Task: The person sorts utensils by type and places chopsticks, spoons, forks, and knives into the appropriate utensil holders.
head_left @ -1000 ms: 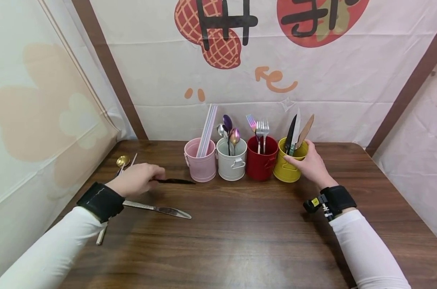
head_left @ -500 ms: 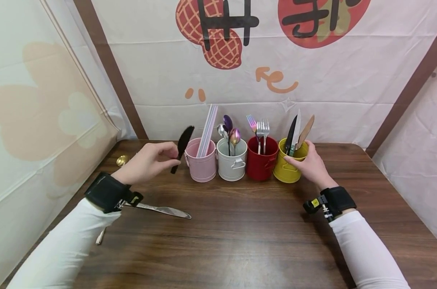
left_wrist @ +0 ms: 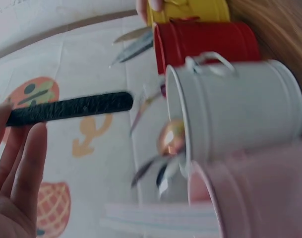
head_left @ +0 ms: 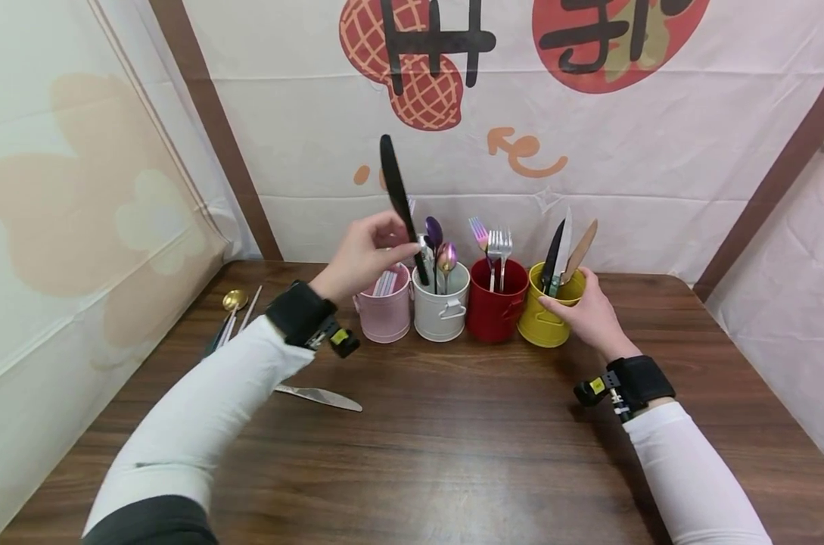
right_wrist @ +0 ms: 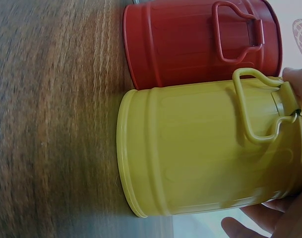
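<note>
My left hand (head_left: 371, 253) pinches a black table knife (head_left: 394, 178) between thumb and fingers. Its blade points up, and its handle slants down in front of the white bucket's mouth. In the left wrist view the dark textured handle (left_wrist: 76, 109) juts out from the fingers, apart from the buckets. My right hand (head_left: 594, 316) grips the rim of the yellow bucket (head_left: 542, 329), thumb at the front; the fingers behind are partly hidden. Several knives (head_left: 560, 253) stand in that bucket, blades up. The right wrist view has the yellow bucket (right_wrist: 205, 148) standing beside the red one (right_wrist: 185, 44).
In a row stand a pink bucket (head_left: 384, 322) with straw-like sticks, a white bucket (head_left: 439, 322) with spoons and a red bucket (head_left: 489, 318) with forks. A silver knife (head_left: 326, 397) lies on the wooden table (head_left: 452, 454). At the left lie a gold spoon (head_left: 234, 300) and other cutlery.
My left hand has picked the black knife up off the table, turned it blade upward and carried it right to the pink and white buckets. My right hand stays on the yellow bucket.
</note>
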A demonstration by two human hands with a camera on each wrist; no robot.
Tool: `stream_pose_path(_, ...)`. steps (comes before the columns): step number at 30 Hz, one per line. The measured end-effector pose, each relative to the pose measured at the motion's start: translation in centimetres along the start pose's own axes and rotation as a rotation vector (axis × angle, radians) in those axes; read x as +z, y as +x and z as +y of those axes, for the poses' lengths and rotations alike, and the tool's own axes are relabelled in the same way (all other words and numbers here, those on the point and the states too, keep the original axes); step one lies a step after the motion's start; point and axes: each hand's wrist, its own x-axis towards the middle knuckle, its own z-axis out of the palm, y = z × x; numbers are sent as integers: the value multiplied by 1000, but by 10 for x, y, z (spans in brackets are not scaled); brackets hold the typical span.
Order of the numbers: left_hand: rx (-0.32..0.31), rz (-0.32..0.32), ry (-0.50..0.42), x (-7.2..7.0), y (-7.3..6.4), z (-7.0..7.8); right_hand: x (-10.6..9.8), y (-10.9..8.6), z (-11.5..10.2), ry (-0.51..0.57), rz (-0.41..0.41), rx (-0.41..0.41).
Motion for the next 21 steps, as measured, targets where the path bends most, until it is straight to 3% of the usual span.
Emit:
stream_pose_path(4, -18, 34, -99, 25, 24, 4, -2, 0, 1, -5, 5, -16)
stream_pose_path(10, -37, 39, -78, 60, 52, 4, 0, 0, 2, -5, 20, -40)
stream_pose_path(17, -73, 13, -68, 96, 71, -3, 1, -1, 3, 11, 0, -35)
stream_pose_path(21, -67, 34, -74, 119, 80, -3, 0, 0, 2, 5, 1, -33)
